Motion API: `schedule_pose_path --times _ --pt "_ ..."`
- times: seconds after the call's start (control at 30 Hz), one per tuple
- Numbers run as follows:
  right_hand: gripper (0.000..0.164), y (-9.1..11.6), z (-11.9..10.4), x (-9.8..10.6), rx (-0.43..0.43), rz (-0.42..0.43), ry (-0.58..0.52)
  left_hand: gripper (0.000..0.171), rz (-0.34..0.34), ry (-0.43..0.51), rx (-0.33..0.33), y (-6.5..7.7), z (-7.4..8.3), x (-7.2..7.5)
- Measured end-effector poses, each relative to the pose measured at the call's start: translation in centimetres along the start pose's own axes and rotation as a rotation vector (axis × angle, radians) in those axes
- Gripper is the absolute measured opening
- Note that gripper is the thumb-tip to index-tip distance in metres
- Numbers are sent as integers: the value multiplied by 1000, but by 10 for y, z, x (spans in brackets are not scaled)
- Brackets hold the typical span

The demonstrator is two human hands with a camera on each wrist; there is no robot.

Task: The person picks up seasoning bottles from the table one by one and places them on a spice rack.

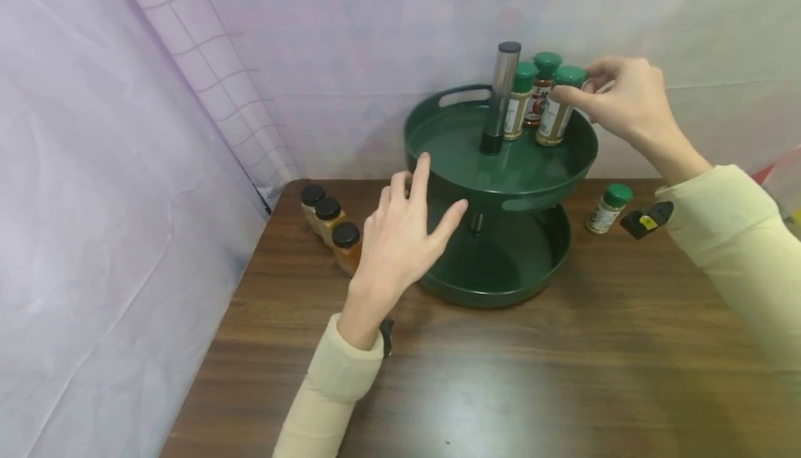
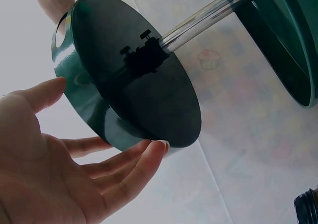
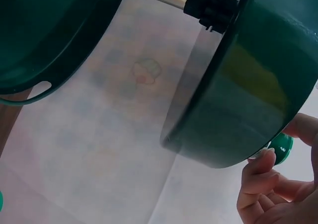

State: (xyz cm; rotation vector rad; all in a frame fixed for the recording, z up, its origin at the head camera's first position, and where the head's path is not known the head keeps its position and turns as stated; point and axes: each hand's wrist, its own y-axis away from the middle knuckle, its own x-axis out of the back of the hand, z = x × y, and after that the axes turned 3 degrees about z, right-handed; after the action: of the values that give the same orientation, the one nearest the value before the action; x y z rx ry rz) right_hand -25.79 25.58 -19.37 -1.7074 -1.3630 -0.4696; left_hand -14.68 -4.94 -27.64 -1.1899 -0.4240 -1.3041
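Right hand (image 1: 632,100) is curled, a green-capped jar (image 1: 553,121) being pinched roughly upright, cap up. Left hand (image 1: 400,235) is spread near-left of the upper tray (image 1: 452,152).

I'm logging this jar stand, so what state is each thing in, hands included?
Left hand: open, fingers spread
Right hand: pinching a jar
Pinched jar: cap on
Upper tray: bearing three jars
Its other two jars: capped, upright
Jar at right: capped, upright
Black-topped jars: lids on, standing
Stand: upright
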Motion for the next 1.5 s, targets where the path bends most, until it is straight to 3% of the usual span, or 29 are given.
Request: schedule_pose_path --times 0.43,0.87,1.2,1.5 --pt "78 2 4 4 -15 -46 8 82 18 7 -7 -1 -2 -2" --pt "54 26 18 28 -17 68 -131 83 14 2 -4 -2 -4 -2" --pt "64 46 54 44 -88 110 -29 83 11 3 -3 -2 -4 0" --pt "72 64 94 44 -173 67 29 82 3 14 1 -2 -3 0"
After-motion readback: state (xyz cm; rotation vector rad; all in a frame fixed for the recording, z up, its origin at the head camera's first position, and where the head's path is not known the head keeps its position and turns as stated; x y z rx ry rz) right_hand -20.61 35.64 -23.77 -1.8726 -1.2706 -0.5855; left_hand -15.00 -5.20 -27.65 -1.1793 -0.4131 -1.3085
